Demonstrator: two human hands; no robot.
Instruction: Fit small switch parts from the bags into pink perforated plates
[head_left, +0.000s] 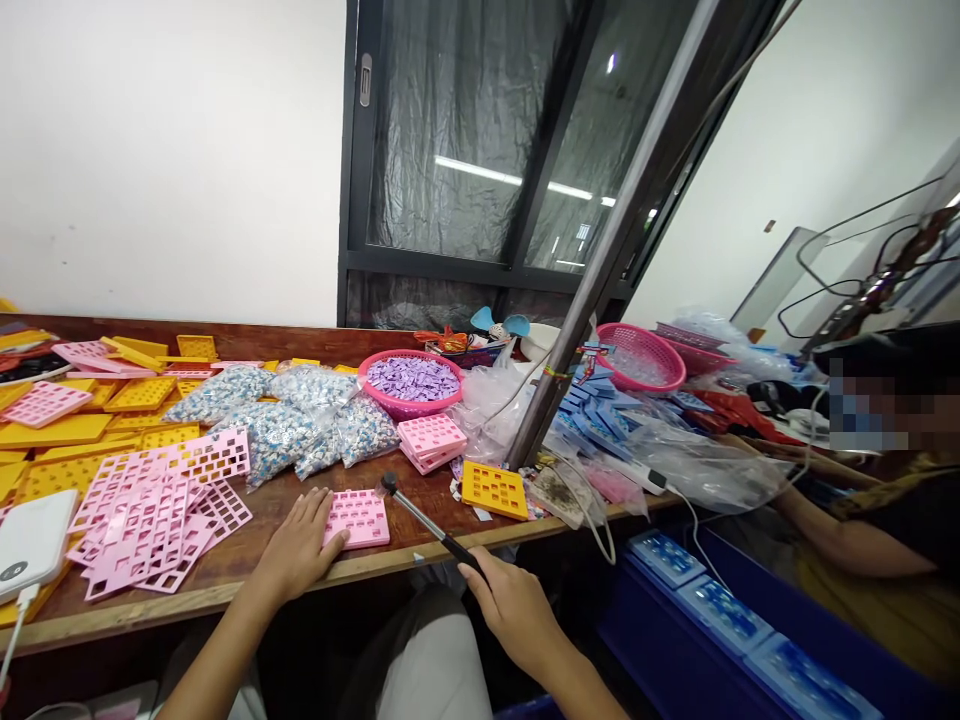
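Pink cut-out sheets (146,520) lie left of my left hand (301,535), whose extended, unclenched fingers touch the pink board (361,514) just to their right. A hammer (424,518) slants from beside it into the curled, grasping fingers of my right hand (517,605).

On the table (431,515), a panel (361,522) lies right of sheets (142,525), before bags (274,440).

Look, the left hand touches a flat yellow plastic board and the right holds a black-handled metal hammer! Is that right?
Wrong colour: the head view shows the left hand touching a flat pink plastic board. The right hand holds a black-handled metal hammer.
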